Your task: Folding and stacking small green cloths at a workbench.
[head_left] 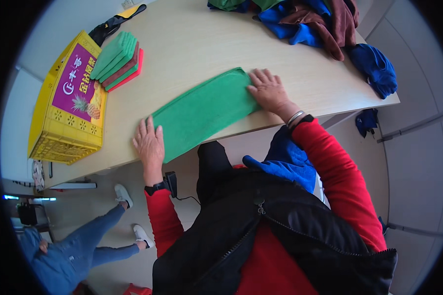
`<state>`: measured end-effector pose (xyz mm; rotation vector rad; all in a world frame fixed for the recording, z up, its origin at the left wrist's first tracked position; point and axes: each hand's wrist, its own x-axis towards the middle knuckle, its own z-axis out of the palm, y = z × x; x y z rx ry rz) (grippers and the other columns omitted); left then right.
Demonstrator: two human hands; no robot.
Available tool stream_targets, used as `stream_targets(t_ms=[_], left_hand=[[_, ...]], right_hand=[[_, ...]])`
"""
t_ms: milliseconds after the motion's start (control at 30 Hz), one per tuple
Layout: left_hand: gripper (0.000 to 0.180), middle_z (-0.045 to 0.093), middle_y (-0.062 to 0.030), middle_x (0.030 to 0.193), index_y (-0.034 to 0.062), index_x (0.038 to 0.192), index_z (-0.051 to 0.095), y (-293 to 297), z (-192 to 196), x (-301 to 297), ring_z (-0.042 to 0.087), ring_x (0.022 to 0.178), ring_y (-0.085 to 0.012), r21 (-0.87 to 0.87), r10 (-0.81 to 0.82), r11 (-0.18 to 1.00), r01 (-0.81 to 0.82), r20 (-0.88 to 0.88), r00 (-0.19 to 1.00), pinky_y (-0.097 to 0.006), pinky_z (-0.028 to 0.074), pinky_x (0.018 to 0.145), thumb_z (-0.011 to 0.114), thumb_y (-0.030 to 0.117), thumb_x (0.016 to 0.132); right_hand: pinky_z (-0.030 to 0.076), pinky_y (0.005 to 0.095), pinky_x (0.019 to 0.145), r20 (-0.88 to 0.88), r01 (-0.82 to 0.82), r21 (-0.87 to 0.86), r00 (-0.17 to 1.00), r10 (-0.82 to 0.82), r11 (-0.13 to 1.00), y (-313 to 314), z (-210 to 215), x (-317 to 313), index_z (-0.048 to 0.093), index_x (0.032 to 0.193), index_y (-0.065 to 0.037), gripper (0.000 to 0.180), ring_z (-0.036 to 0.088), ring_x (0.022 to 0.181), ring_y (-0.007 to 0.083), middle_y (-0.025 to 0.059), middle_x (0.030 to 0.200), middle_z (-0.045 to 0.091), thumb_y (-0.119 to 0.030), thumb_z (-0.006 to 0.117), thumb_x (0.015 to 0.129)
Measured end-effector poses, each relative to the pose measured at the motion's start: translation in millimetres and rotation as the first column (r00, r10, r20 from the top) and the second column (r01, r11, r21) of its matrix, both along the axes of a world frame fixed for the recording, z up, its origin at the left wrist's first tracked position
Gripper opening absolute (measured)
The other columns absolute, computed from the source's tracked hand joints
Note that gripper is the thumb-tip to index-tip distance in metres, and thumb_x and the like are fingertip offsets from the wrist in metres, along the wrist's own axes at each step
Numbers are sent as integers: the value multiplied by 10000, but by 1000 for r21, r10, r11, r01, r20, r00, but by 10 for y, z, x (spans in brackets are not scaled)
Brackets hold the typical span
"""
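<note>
A green cloth point(204, 110), folded into a long strip, lies flat along the near edge of the pale wooden table point(197, 44). My left hand point(149, 142) presses flat on its left end, fingers spread. My right hand point(268, 91) rests flat on its right end, fingers apart. Neither hand grips anything. A blue cloth point(285, 160) lies in my lap below the table edge.
A stack of folded green, brown and red cloths point(119, 61) sits at the table's left, beside a yellow crate point(66, 108). A heap of loose blue, brown and green cloths point(315, 19) lies at the back right. Another person's legs point(96, 241) are at lower left.
</note>
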<state>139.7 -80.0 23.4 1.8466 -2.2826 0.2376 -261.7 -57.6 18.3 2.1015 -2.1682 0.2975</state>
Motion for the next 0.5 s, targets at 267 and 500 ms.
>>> stream_targets(t_ms=[267, 500], left_hand=[[382, 576, -171, 1270, 37, 1201, 529, -350, 48, 162, 522, 1200, -389, 141, 84, 988, -60, -172, 982, -491, 443, 943, 619, 302, 940], [245, 636, -171, 1103, 17, 1061, 576, -672, 275, -293, 602, 1057, -358, 50, 92, 996, -78, -436, 895, -479, 467, 870, 665, 176, 897]], right_hand=[[420, 470, 1032, 275, 56, -59, 961, -38, 997, 153, 257, 323, 533, 1346, -99, 472, 521, 1215, 349, 146, 1280, 589, -289, 606, 920], [514, 401, 851, 317, 125, -252, 948, -40, 960, 394, 68, 223, 573, 1292, -75, 444, 608, 997, 322, 122, 1132, 640, -177, 672, 871]])
